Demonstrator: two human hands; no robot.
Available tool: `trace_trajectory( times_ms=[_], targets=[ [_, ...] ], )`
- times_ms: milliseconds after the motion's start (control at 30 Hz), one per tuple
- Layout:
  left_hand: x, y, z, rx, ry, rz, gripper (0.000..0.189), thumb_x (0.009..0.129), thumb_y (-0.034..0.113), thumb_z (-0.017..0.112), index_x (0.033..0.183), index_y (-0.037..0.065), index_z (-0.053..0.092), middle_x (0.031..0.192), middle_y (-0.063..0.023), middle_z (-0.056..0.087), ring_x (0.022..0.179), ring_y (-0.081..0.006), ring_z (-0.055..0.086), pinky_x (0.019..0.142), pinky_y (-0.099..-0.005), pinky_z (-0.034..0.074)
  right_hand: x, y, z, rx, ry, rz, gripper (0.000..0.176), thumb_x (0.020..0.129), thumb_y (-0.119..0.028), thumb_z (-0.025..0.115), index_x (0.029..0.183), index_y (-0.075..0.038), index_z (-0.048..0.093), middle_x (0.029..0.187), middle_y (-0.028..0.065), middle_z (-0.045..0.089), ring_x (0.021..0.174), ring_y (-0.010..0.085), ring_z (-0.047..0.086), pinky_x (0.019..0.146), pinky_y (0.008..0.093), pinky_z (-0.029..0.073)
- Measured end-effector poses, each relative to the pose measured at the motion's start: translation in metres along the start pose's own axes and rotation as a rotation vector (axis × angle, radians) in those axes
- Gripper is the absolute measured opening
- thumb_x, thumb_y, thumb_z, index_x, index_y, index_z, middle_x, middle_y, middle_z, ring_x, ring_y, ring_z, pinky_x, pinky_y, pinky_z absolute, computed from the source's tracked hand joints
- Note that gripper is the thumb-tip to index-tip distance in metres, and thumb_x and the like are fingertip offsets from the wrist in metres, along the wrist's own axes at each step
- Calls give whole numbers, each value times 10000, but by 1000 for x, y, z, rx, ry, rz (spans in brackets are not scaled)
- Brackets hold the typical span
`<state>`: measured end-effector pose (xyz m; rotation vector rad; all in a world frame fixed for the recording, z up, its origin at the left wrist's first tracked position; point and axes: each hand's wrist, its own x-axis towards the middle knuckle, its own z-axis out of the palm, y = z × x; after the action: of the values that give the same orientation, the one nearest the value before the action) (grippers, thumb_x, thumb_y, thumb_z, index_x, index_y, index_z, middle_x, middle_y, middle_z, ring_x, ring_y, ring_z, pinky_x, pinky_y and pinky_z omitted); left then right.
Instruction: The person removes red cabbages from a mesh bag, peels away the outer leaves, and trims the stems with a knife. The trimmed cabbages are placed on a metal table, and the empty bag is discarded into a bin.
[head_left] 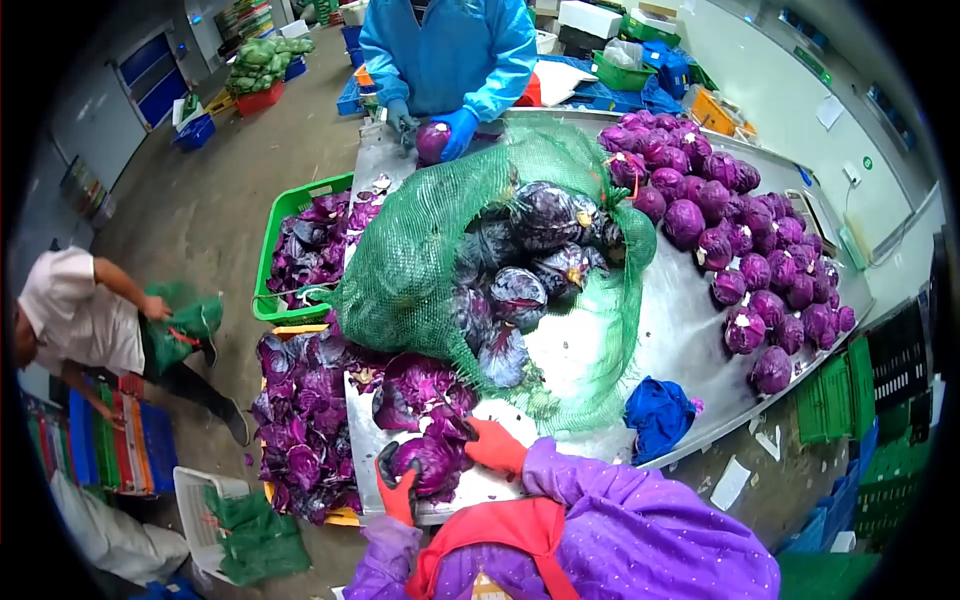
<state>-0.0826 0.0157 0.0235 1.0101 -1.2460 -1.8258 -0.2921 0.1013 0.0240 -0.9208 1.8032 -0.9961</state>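
Both gloved hands grip one cabbage [430, 462] at the near edge of the table [690, 335]: the left hand [400, 488] curls round its left side and the right hand [492, 445] clamps its right. Loose leaves [300, 420] lie to the left, below a green crate [280, 215]. A net sack [420, 260] lies mid-table, a blue cloth [655, 415] to its right, and a cabbage pile [740, 250] farthest right.

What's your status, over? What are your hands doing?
Left hand grips cabbage; right hand against its other side, grip unclear. Loose leaves heaped just beyond. Net sack of cabbages ahead on table.
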Motion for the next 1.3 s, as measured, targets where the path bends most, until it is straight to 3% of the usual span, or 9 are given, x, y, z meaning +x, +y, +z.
trace_trajectory(
  times_ms=[133, 200, 267, 533, 633, 933, 1033, 1200, 1300],
  targets=[
    [-6, -34, -32, -511, -31, -65, 475, 929, 409, 491, 1316, 135, 519, 1325, -74, 537, 1230, -259, 511, 1031, -492, 427, 14, -10, -27, -21, 36, 91, 472, 770, -274, 578, 1177, -34, 578, 1021, 259, 650, 967, 405, 625, 869, 453, 480],
    [-1, -54, -45, -555, 169, -87, 487, 925, 458, 475, 1307, 164, 542, 1347, -79, 530, 1262, -277, 486, 1046, -529, 401, 28, 29, -20, -251, 205, 37, 544, 771, -285, 587, 1259, -47, 543, 1102, 258, 632, 1011, 409, 610, 900, 459, 474],
    [0, -8, -22, -648, 158, -210, 540, 893, 512, 504, 1306, 167, 552, 1355, -90, 530, 1246, -300, 503, 1029, -533, 422, 21, -7, -41, -296, 61, 136, 625, 772, -305, 601, 1339, -69, 489, 1183, 262, 600, 1065, 407, 589, 937, 444, 461],
    [12, 1, 10, -815, -176, -65, 544, 974, 377, 469, 1413, 60, 409, 1396, -165, 472, 1215, -320, 539, 1010, -521, 466, -8, -68, -29, 74, -26, -254, 679, 795, -310, 770, 1327, 3, 488, 1160, 145, 622, 1112, 201, 564, 959, 331, 437],
    [-1, 5, 19, -498, -96, -130, 492, 986, 327, 473, 1392, 55, 414, 1354, -152, 496, 1205, -274, 538, 1003, -438, 478, -7, -77, -14, 70, -95, -141, 759, 786, -412, 762, 1323, 46, 480, 1235, 207, 594, 1142, 296, 582, 986, 374, 432],
    [-13, 35, 24, -390, 35, -66, 493, 982, 194, 500, 1435, 70, 352, 1348, -122, 477, 1224, -238, 503, 1020, -389, 447, 1, -82, -11, 405, -319, 107, 520, 851, -286, 724, 1263, -18, 553, 972, 49, 653, 833, 94, 588, 730, 244, 487],
    [-28, 43, 19, -365, -42, -134, 744, 869, 83, 658, 1491, 72, 250, 1397, -129, 424, 1223, -228, 491, 1006, -373, 463, 7, -63, -8, 584, -332, 194, 410, 917, -371, 631, 1154, -38, 596, 801, 0, 621, 560, 66, 537, 464, 233, 432],
    [-39, 34, 15, 174, -94, 256, 1105, 626, 68, 875, 1493, 45, 190, 1436, -140, 367, 1298, -245, 428, 1061, -389, 415, 3, -39, -15, 703, -547, 399, 474, 948, -542, 503, 863, -78, 540, 507, 43, 497, 390, 159, 486, 390, 283, 393],
    [-36, 39, 19, -55, -43, 182, 1160, 568, 94, 911, 1481, 36, 197, 1421, -138, 370, 1298, -254, 426, 1077, -401, 401, 0, -40, -3, 729, -602, 350, 465, 965, -513, 484, 870, -63, 555, 521, 41, 496, 395, 145, 482, 391, 290, 390]
  ],
)
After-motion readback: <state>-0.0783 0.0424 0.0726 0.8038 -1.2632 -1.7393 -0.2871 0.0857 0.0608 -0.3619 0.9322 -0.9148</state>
